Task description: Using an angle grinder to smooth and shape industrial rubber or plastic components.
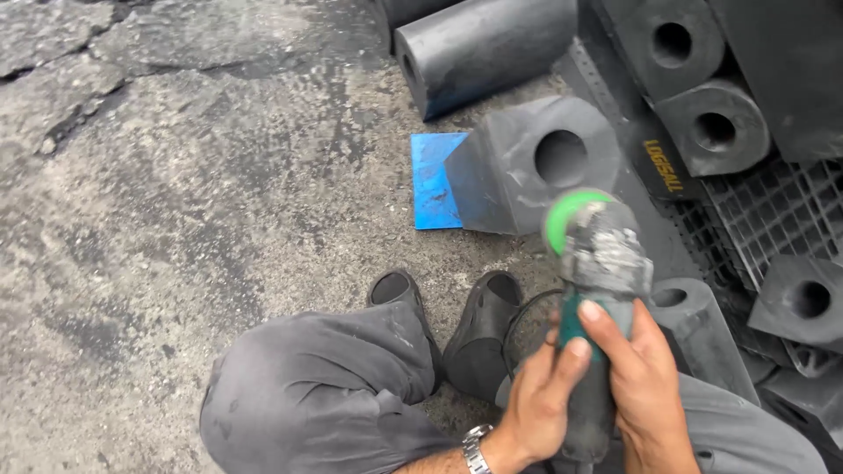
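Observation:
Both hands hold an angle grinder [600,263] with a green disc guard and a dusty grey head, raised over my lap. My left hand [542,395], with a watch at the wrist, wraps the green body from the left. From the right, my right hand [639,382] grips the same body. Just beyond the grinder's disc lies a black rubber block [518,171] with a round hole, resting partly on a blue sheet [432,180] on the ground.
I squat on rough grey concrete [176,202], grey trousers and black clogs [479,329] below. Several black rubber blocks with holes [711,123] lie on a black plastic grid pallet [773,219] at right. A black cylinder [479,48] lies at the top.

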